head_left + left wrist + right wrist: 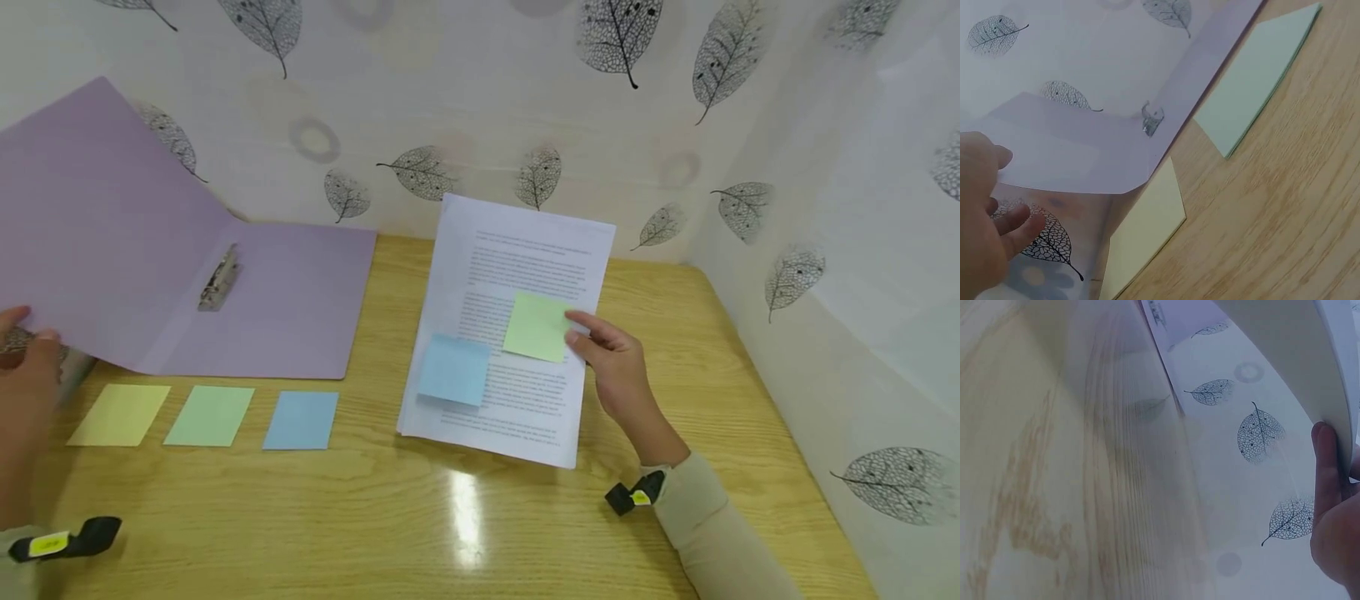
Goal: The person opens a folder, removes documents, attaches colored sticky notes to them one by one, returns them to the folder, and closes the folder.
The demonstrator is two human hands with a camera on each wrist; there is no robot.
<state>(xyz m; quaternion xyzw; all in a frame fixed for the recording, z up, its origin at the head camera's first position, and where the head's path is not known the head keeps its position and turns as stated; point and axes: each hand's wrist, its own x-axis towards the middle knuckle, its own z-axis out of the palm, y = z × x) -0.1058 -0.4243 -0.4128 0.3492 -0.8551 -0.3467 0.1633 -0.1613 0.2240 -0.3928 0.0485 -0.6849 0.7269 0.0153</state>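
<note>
My left hand pinches the raised left cover of an open purple folder, thumb on its inner face. A metal clip sits on the folder's spine. My right hand grips the right edge of a stack of printed paper, lifting that edge off the wooden table. A green sticky note and a blue sticky note are stuck to the top sheet. In the right wrist view a finger curls under the stack.
A yellow pad, a green pad and a blue pad lie in a row in front of the folder. Leaf-patterned walls close in the table at the back and right.
</note>
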